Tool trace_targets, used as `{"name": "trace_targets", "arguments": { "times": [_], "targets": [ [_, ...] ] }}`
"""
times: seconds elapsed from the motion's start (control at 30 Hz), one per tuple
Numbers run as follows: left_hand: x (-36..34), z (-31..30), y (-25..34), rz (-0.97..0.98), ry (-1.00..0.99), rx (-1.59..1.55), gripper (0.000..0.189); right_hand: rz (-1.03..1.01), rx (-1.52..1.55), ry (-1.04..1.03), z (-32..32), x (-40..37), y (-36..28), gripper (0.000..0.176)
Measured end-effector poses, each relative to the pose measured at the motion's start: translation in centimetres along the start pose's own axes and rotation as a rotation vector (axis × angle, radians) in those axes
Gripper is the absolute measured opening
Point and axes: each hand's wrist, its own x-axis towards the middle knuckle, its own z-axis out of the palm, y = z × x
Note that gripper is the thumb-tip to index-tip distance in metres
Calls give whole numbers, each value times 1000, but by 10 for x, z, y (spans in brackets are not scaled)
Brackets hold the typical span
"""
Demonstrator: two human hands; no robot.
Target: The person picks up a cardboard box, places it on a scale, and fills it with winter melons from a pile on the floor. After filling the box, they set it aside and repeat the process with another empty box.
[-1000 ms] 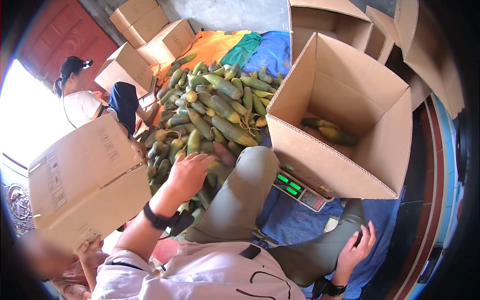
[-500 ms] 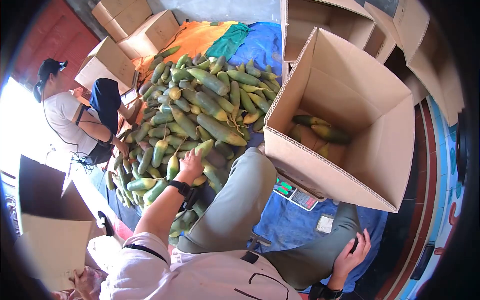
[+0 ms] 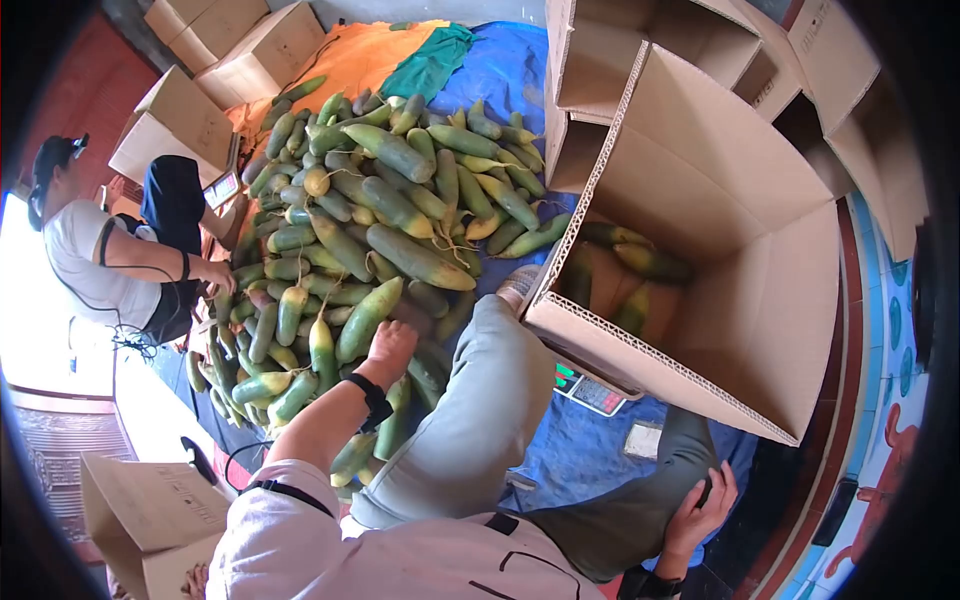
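My left hand [image 3: 392,346] reaches into a large heap of green radishes [image 3: 405,262], its fingers curled down between them. A big pale-tipped green radish [image 3: 368,320] lies just left of it. A blurred dark patch shows at the fingertips, and what the fingers close on is hidden. My right hand [image 3: 705,508] rests on my right leg with its fingers spread. A tall open cardboard box [image 3: 680,360] stands to the right of the heap, with several radishes [image 3: 650,262] at its bottom. Part of a digital scale [image 3: 588,390] shows beneath the box.
A co-worker [image 3: 110,250] sits left of the heap, one hand on the radishes. Another person's hand holds a cardboard box [image 3: 155,515] at lower left. Closed boxes [image 3: 265,60] stand at the back left, open boxes [image 3: 660,50] at the back right. Blue sheeting [image 3: 560,440] covers the floor.
My left hand has shifted right off the pale-tipped radish, and its fingers have curled. The lower-left box has tilted and moved. My view has shifted slightly; my right hand stays on my leg.
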Motion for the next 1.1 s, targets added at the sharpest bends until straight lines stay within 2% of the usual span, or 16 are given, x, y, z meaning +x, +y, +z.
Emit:
{"name": "trace_targets", "arguments": {
  "times": [0.07,0.1,0.17,0.33,0.4,0.53,0.63,0.73,0.87,0.9,0.97,1.0,1.1],
  "targets": [
    [-10,12,-4,-98,-48,-15,40,9,-5,-15,0,3,-1,23],
    [-11,17,-6,-94,-47,-19,40,-2,-16,-16,1,3,0,23],
    [-9,28,-11,-100,90,36,38,-13,-31,-16,2,3,2,23],
    [4,49,-17,-68,89,114,33,-7,-36,-16,2,4,-4,22],
    [8,40,-14,-56,-4,125,32,-4,-35,-20,0,7,-9,22],
    [8,31,-16,-22,-36,148,30,-14,-42,-17,1,8,-9,22],
    [-5,6,-10,58,-157,208,34,-10,-45,-21,0,8,-11,22],
    [-22,2,-8,17,-267,50,53,-9,-32,-11,0,8,-11,22],
    [-42,-9,-3,-76,-329,-117,57,-23,-30,0,0,6,-7,22],
    [-44,-16,-2,-77,-324,-113,57,-25,-27,3,0,6,-8,22],
    [-47,-27,-1,-206,-308,-305,54,-26,-23,11,0,5,-7,22],
    [-49,-30,-3,-205,-303,-302,54,-30,-17,17,1,4,-6,22],
    [-56,-47,-11,-195,-93,-136,57,-27,-3,37,0,3,-6,22]
  ]
}}
